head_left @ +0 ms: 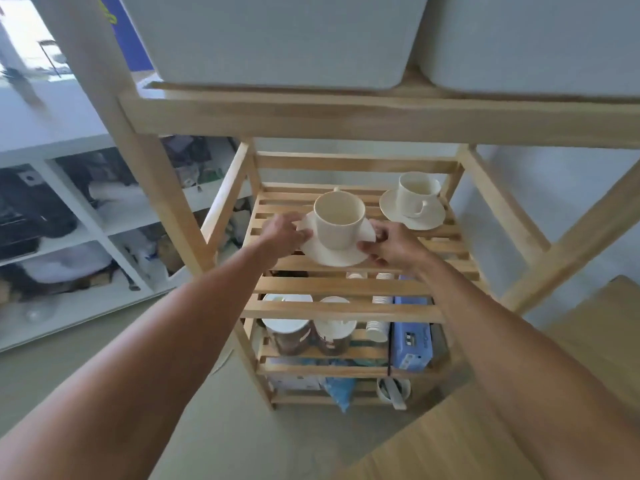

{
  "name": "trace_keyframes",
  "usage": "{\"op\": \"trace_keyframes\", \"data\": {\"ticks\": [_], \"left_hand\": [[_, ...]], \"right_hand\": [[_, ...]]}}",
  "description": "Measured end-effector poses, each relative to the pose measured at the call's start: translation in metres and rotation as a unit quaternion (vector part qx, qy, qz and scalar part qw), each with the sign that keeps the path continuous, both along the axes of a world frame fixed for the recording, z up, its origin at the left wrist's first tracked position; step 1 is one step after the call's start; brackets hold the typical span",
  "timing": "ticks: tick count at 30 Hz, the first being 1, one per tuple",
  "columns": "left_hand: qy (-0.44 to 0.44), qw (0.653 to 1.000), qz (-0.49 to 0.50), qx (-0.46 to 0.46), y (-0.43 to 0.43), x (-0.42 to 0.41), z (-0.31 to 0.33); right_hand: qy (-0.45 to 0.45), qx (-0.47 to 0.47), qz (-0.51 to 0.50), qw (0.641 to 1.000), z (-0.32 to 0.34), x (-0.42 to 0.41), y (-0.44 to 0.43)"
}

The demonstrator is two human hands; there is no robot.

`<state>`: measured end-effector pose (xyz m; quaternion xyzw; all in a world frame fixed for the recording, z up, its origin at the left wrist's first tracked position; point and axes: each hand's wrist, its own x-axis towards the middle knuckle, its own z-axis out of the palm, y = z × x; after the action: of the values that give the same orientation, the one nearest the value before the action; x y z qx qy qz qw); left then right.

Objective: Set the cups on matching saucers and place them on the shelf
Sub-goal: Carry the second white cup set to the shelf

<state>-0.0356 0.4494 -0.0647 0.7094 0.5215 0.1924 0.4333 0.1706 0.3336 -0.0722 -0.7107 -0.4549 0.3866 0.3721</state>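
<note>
A cream cup (338,221) stands upright in the middle of a matching cream saucer (337,252), its handle turned toward the back of the shelf and mostly hidden. The saucer is over the front-left part of a slatted wooden shelf (346,285), close to the slats; whether it already rests on them or hangs just above cannot be told. The left hand (287,235) pinches the saucer's left rim, fingers curled narrow around the edge. The right hand (391,245) grips the right rim the same way, thumb on top and fingers tucked under.

Near the shelf's back-right corner a second cream cup (417,194) sits upright on its own saucer (412,211), handle pointing to the front, well apart from the held pair.

Below, seen through the slats, the next tier carries two brown jars with white lids (289,332), a stack of white paper cups (379,313) and a blue box (410,341) at the right edge. The lowest tier holds a blue bag (339,389) and a small white bowl-like item, too blurred to name.

Above, the top tier bears two large white bins (277,39) side by side. A white cubby unit (86,216) full of blurred items stands to the left, and a light wooden tabletop (467,445) fills the lower right.
</note>
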Motion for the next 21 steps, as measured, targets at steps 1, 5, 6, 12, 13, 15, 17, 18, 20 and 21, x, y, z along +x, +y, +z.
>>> {"op": "trace_keyframes", "data": {"ticks": [1,5,6,12,13,15,17,18,20,21], "left_hand": [[0.002,1.0,0.007,0.004,0.01,0.003,-0.002],[0.018,0.999,0.03,0.012,0.047,0.008,-0.011],[0.024,0.999,0.038,0.014,0.056,0.009,-0.015],[0.038,0.997,0.072,0.013,0.093,0.016,-0.029],[0.047,0.996,0.07,0.016,0.095,0.016,-0.028],[0.062,0.995,0.068,0.025,0.097,0.016,-0.024],[0.081,0.994,0.063,0.04,0.099,0.018,-0.025],[0.093,0.993,0.058,0.05,0.1,0.018,-0.026],[0.11,0.99,0.052,0.065,0.103,0.019,-0.029],[0.118,0.989,0.048,0.073,0.104,0.019,-0.03]], "right_hand": [[-0.014,0.002,0.001,1.0,-0.001,0.002,0.012],[-0.019,-0.005,-0.005,1.0,-0.007,0.006,0.056],[-0.022,-0.009,-0.006,1.0,-0.01,0.007,0.066],[-0.021,-0.005,-0.021,1.0,-0.017,0.004,0.106],[-0.025,-0.008,-0.023,0.999,-0.019,0.005,0.111],[-0.045,-0.015,-0.023,0.999,-0.02,0.006,0.118],[-0.056,-0.019,-0.028,0.998,-0.022,0.006,0.125],[-0.057,-0.02,-0.033,0.998,-0.023,0.006,0.128],[-0.073,-0.017,-0.041,0.996,-0.023,0.005,0.131],[-0.085,-0.016,-0.044,0.995,-0.024,0.003,0.133]]}}
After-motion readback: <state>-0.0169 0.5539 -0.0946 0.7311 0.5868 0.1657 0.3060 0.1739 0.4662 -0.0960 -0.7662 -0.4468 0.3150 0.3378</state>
